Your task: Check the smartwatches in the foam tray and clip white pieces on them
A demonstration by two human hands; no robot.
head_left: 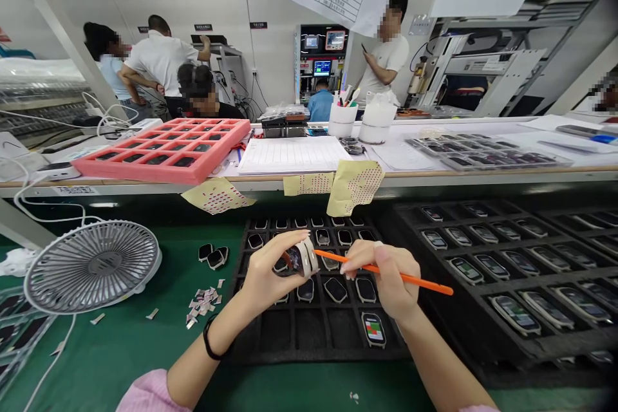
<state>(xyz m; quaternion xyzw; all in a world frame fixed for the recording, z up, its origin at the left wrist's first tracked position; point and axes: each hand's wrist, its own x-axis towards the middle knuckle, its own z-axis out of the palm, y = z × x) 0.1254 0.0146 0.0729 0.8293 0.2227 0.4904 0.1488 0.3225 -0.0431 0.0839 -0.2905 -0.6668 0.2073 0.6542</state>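
Between the thumb and fingers of my left hand (266, 269) is a smartwatch body (307, 257) with a pale frame, turned on edge. It looks doubled, and I cannot tell whether one or two bodies are held. My right hand (389, 273) is closed around a thin orange stick (432, 284). The stick's tip is at the side of the watch body, touching or nearly so. Both hands are above a black foam tray (318, 355) with smartwatches in its compartments. One watch (373, 329) in the front row has a lit, coloured screen.
On the green mat, a grey fan (91, 267), two loose watches (217, 257) and small scraps (203, 304) lie to the left. More black trays of watches (512, 312) stand right. The shelf above holds a pink foam tray (193, 170) and papers (294, 156). People stand behind.
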